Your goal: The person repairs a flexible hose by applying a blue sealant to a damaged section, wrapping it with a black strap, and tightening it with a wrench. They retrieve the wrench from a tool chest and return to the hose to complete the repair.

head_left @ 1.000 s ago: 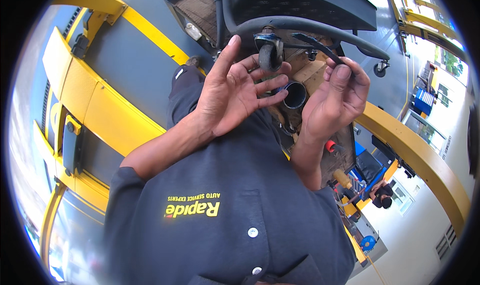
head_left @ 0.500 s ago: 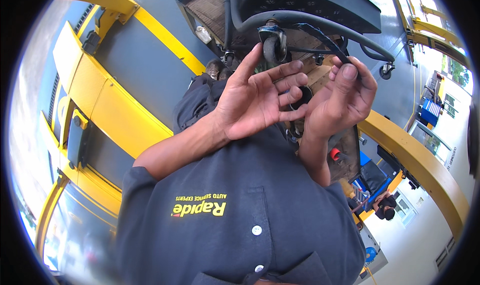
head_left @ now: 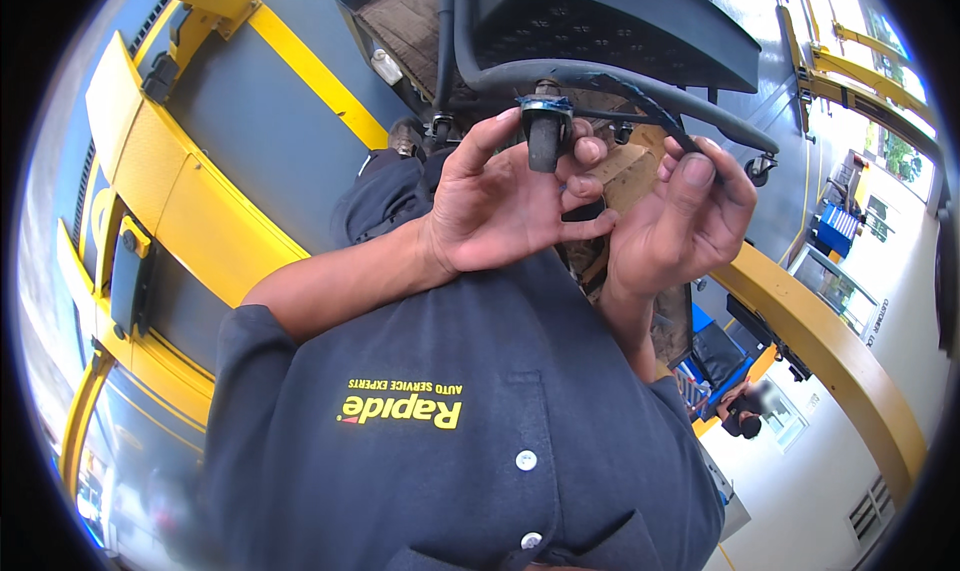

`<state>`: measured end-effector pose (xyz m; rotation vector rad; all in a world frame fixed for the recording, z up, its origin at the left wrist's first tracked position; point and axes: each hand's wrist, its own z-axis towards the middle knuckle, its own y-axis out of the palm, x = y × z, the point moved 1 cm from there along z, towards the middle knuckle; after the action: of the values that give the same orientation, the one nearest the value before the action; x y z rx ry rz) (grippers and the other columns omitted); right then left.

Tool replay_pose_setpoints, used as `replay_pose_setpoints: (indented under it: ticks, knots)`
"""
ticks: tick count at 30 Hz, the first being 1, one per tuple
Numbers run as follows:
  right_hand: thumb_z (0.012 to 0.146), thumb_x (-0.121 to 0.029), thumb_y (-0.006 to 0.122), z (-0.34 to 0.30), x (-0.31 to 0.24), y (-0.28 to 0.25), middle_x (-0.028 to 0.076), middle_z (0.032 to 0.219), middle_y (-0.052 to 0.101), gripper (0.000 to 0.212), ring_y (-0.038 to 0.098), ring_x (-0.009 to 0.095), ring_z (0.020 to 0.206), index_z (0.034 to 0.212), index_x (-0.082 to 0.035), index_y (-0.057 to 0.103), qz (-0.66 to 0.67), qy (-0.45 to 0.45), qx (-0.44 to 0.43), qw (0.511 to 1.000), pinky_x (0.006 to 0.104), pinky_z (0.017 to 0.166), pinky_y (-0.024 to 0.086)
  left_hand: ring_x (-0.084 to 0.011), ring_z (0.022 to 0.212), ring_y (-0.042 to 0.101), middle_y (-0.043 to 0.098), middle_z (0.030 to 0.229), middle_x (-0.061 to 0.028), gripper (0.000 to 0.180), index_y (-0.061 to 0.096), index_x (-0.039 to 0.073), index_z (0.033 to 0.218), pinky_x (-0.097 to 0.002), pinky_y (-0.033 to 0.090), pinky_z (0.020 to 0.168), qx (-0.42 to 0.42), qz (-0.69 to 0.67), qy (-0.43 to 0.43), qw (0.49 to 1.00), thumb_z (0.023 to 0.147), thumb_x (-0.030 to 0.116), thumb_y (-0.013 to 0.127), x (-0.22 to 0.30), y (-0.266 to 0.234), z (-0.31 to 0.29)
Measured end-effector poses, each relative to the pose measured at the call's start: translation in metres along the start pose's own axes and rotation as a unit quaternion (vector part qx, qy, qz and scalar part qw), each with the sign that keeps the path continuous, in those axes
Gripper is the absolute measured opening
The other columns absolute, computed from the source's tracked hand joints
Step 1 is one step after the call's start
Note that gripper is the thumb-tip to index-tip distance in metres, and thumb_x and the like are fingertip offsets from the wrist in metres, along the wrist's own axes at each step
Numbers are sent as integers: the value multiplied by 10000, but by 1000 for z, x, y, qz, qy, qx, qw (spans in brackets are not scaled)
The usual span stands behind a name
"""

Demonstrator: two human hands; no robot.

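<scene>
A swivel caster wheel [head_left: 543, 143] hangs from the dark tubular frame, with blue grease smeared round its top plate. My left hand [head_left: 492, 216] is closed loosely about it, thumb on one side and bent fingers on the other; the wheel lies over the palm, and the little finger sticks out toward my right hand. Between the thumb and forefinger of my right hand [head_left: 680, 206] is a thin dark strip [head_left: 652, 109] coated with blue grease. Its far end reaches up beside the frame tube, close to the caster.
The wheeled seat or cart [head_left: 610, 31] has a black perforated tray, and another caster [head_left: 761, 168] stands at its right end. Yellow lift arms [head_left: 190, 181] run along the left, and a curved yellow beam [head_left: 830, 336] along the right. A person [head_left: 742, 411] is at the far right.
My left hand has come round the caster, which now hangs over its palm; before, its fingers were spread more widely beside it. The right hand still pinches the strip.
</scene>
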<state>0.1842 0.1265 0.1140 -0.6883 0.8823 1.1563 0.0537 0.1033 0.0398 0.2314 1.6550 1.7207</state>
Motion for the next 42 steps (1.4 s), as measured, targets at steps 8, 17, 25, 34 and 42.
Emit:
replay_pose_setpoints:
  ticks: [8,17,25,34,42]
  knots:
    - [969,34,659,-2,10,-9,161,1041,661,181,670,187,926,1139,64,607,8,2,-21,1000,311,873,572,-140,1097,535,556,1120,42,557,509,162,1354,-529,313,1199,57,103,-15,993,988,568,614,12,-4,-6]
    - [961,51,664,-16,14,-11,157,1043,662,171,670,183,928,1125,71,623,41,53,-4,998,315,866,586,-141,1140,528,534,1129,47,575,518,181,1363,-511,316,1196,66,170,-22,983,965,573,651,16,-9,-11]
    - [962,44,674,-19,17,-8,132,1047,667,165,674,169,934,1121,66,637,40,70,7,997,313,859,603,-134,1127,531,540,1103,57,567,522,186,1357,-512,311,1197,50,181,-13,982,967,578,644,12,-12,-11]
    - [969,29,677,-20,20,-15,133,1044,682,159,678,160,936,1120,58,635,68,70,-3,995,301,869,596,-128,1099,549,577,1073,62,536,545,191,1324,-520,309,1203,33,172,0,985,962,567,662,9,-16,-9]
    - [971,20,681,-28,42,-17,113,1043,700,144,696,167,940,1110,27,643,175,148,12,973,268,859,559,-117,998,540,608,996,85,497,548,203,1301,-520,322,1193,19,144,-13,989,965,548,672,6,-19,-9]
